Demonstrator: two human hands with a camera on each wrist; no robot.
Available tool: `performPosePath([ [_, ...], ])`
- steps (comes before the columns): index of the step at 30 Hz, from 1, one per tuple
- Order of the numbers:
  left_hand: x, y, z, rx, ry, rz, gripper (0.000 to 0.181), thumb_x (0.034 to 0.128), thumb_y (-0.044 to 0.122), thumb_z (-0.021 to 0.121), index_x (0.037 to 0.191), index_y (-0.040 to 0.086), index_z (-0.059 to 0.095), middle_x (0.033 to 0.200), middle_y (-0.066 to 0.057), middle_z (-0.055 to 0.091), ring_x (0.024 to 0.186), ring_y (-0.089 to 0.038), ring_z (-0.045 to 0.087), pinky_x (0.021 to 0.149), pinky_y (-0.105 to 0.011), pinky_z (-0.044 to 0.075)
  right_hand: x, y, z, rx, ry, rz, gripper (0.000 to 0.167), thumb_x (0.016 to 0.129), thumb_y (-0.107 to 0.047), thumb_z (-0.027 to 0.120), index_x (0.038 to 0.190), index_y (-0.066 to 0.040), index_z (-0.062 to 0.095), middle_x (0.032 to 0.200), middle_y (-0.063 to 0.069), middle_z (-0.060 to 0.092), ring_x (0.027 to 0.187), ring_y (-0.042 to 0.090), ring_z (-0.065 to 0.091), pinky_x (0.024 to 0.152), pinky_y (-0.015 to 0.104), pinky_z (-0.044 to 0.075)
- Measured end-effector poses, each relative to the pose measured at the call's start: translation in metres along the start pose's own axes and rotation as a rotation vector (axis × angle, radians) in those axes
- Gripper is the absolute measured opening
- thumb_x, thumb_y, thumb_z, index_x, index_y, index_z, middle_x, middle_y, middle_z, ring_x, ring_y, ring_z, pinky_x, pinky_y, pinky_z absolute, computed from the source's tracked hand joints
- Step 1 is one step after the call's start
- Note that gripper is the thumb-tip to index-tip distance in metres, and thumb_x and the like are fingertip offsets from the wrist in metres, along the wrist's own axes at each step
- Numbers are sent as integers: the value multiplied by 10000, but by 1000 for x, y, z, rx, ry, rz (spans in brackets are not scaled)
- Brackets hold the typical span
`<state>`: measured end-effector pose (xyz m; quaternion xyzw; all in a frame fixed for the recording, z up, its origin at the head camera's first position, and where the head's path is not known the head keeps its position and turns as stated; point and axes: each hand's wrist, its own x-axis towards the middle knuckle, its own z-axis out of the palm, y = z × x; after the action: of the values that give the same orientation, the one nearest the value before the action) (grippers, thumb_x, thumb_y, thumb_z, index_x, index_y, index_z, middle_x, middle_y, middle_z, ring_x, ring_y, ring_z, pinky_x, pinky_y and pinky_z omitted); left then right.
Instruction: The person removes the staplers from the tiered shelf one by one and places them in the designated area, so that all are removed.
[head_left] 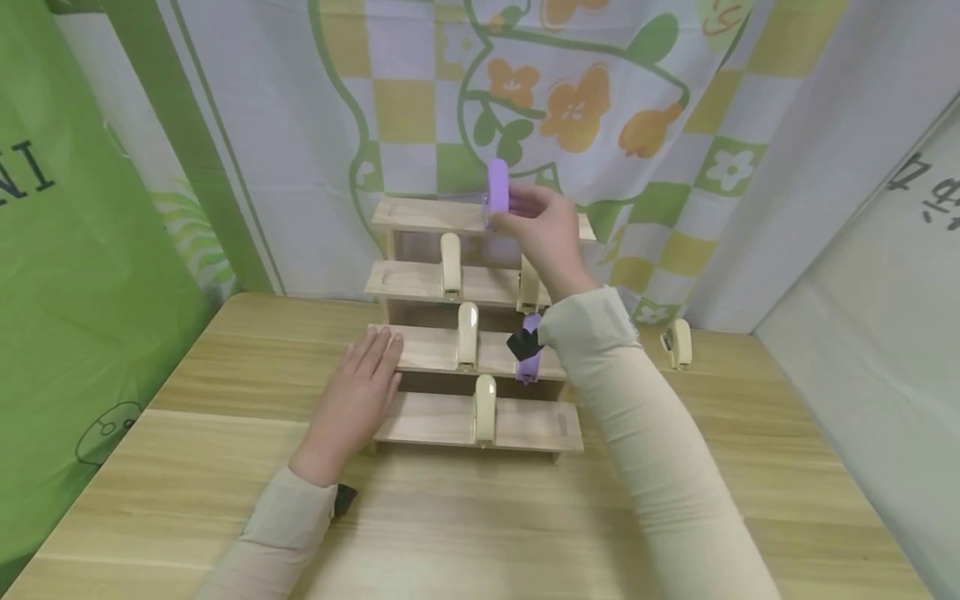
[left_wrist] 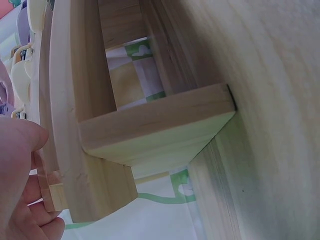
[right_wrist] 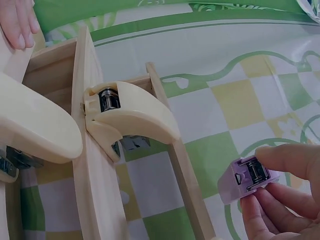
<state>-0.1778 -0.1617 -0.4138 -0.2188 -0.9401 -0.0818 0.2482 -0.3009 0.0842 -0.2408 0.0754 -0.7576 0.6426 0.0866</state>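
A lilac stapler point(head_left: 497, 187) is pinched upright between the thumb and fingers of my right hand point(head_left: 551, 237), at the top board of a wooden stepped stand point(head_left: 427, 215). In the right wrist view this lilac stapler point(right_wrist: 247, 177) shows its metal end and appears beside the top board, apart from it. My left hand point(head_left: 363, 392) grips the left end of the stand's second board from the bottom, fingers over the top, thumb at the front edge. Cream staplers point(head_left: 468, 336) stand on the lower boards. A second lilac stapler point(head_left: 528, 354) is partly hidden by the right wrist's black strap.
One cream stapler point(head_left: 678, 344) stands on the wooden table point(head_left: 712, 417) to the right of the stand. A patterned curtain point(head_left: 405, 125) hangs close behind it. Green cloth point(head_left: 90, 292) is at the left, a white panel point(head_left: 885, 350) at the right.
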Motion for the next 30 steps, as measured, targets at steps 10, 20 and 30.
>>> performPosePath([
  [10, 0, 0, 1, -5, 14, 3, 544, 998, 150, 636, 1463, -74, 463, 1501, -292, 444, 1419, -454, 392, 1154, -613, 337, -19, 4, -21, 56, 69, -71, 480, 815, -11, 794, 1279, -43, 676, 1200, 109, 708, 1097, 200, 660, 963, 275, 554],
  [20, -1, -3, 5, 15, 41, 22, 538, 997, 157, 616, 1460, -74, 465, 1505, -287, 442, 1418, -454, 394, 1147, -616, 346, -46, 19, -50, 47, 129, -107, 489, 818, -36, 824, 1284, -73, 682, 1218, 113, 697, 1109, 212, 657, 1010, 270, 531],
  [30, -1, -1, 3, 12, 14, 10, 534, 1009, 147, 604, 1476, -63, 450, 1527, -270, 421, 1439, -436, 369, 1177, -588, 300, -67, 35, -79, 142, 185, -56, 495, 814, -21, 838, 1280, -73, 680, 1274, 112, 676, 1175, 227, 630, 1022, 267, 524],
])
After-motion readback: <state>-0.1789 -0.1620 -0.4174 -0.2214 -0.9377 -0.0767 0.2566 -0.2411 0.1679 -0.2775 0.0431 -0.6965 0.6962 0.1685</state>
